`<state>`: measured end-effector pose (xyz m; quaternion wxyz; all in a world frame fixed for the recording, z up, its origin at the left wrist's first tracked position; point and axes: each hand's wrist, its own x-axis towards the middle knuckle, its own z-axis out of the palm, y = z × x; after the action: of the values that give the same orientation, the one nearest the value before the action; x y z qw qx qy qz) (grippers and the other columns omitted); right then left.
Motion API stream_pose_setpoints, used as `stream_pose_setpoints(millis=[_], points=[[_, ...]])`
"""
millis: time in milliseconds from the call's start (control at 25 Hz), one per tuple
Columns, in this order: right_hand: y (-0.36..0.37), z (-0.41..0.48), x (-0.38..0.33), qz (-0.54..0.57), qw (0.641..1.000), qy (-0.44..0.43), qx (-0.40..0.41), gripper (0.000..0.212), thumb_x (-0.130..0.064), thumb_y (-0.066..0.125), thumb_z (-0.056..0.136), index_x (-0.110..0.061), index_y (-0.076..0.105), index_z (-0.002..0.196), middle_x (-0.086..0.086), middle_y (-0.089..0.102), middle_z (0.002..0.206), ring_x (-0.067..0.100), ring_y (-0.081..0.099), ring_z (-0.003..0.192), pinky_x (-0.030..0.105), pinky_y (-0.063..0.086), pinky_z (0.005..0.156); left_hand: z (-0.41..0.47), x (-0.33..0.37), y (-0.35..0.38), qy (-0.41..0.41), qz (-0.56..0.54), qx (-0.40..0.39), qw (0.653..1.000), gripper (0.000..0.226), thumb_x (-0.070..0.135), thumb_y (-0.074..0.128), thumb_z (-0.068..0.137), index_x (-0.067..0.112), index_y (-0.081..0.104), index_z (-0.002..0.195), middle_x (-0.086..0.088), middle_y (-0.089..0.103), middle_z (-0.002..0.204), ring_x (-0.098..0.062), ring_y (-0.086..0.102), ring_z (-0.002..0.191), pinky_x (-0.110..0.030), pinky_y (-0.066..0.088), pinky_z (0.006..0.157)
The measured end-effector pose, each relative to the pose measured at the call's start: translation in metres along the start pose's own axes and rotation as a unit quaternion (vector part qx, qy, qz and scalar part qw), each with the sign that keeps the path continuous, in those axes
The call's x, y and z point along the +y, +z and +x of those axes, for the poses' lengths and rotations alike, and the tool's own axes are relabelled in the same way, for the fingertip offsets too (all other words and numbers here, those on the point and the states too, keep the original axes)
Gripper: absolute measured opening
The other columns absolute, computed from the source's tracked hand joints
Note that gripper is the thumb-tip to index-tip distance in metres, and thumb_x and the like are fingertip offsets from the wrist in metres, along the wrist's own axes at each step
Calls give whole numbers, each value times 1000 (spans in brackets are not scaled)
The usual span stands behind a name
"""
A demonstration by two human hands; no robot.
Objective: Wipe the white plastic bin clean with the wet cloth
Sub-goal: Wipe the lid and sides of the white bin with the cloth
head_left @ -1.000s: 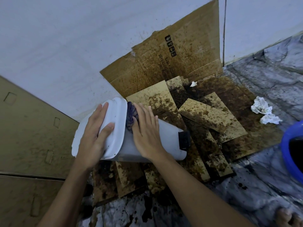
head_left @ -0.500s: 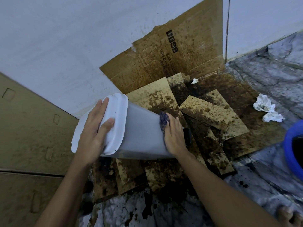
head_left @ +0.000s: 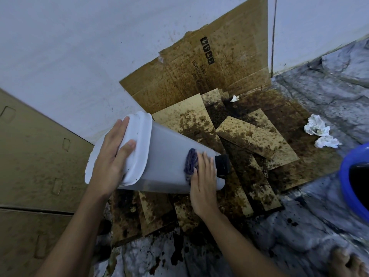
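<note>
Right hand [head_left: 203, 176] on cloth [head_left: 190, 163] (low on bin [head_left: 167, 152])

We are stretching our left forearm [head_left: 75, 226] and right forearm [head_left: 239, 242] forward. We are laying our left hand [head_left: 111, 156] flat, fingers extended, thumb spread aside. We are pressing our right hand [head_left: 202, 176] palm-down, fingers straight and together.
</note>
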<state>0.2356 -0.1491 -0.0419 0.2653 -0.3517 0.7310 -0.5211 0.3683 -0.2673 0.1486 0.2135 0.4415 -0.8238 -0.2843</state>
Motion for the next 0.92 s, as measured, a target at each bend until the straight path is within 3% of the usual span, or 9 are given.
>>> stream_pose_setpoints(millis=[120,440,920], points=[[-1,-6,18,8,1000,5,15,52,-53,6,103,-48,-2,154,-15,-10,168,4,-20,152,36,-12,124,-2,1,0,-4,-2,-3,1000,55,51,42,101,49,28,154,28,20,163,6,18,149,-46,17,125],[-3,-2,27,14,999,8,28,54,-50,9,104,-42,-2,156,-16,-10,167,5,-21,152,45,-6,126,2,9,7,-7,14,-2,1000,53,55,41,99,57,29,150,31,21,161,7,17,149,-50,17,124],[6,-2,-86,-8,996,-86,17,66,-61,-2,99,-34,4,159,-9,-2,169,9,-13,154,48,6,126,4,7,11,3,17,-5,1000,56,61,39,95,59,27,150,29,19,163,4,15,150,-53,17,123]])
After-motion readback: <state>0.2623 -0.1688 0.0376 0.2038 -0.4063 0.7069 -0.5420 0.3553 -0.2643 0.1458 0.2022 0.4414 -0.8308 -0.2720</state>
